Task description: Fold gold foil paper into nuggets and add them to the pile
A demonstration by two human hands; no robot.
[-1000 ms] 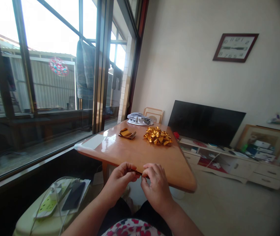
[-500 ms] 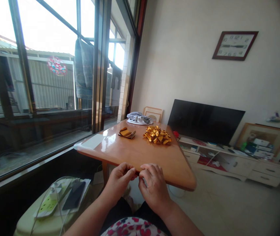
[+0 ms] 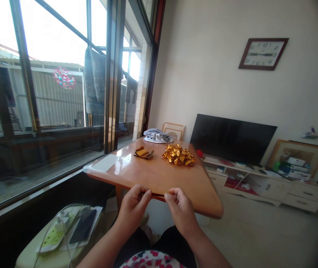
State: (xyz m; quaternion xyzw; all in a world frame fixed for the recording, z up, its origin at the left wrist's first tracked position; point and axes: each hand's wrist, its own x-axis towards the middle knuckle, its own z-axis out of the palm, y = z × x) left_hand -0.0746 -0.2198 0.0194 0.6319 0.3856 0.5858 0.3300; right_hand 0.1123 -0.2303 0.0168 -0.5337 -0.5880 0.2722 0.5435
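A thin, dark strip of folded paper is stretched between my two hands at the table's near edge. My left hand pinches its left end between thumb and fingers. Its right end sits in the pinch of my right hand. Beyond them on the table lie a small stack of gold foil paper and, to its right, a heap of folded gold foil pieces. The strip's exact shape is hard to make out edge-on.
The glossy wooden table bears a white sheet and folded cloth. At lower left, a stool holds a power strip and a phone. A television stands on a low cabinet; windows line the left.
My hands have moved apart, the right one shifting rightward, so more of the dark strip shows between them. The gold foil things on the table stay put.
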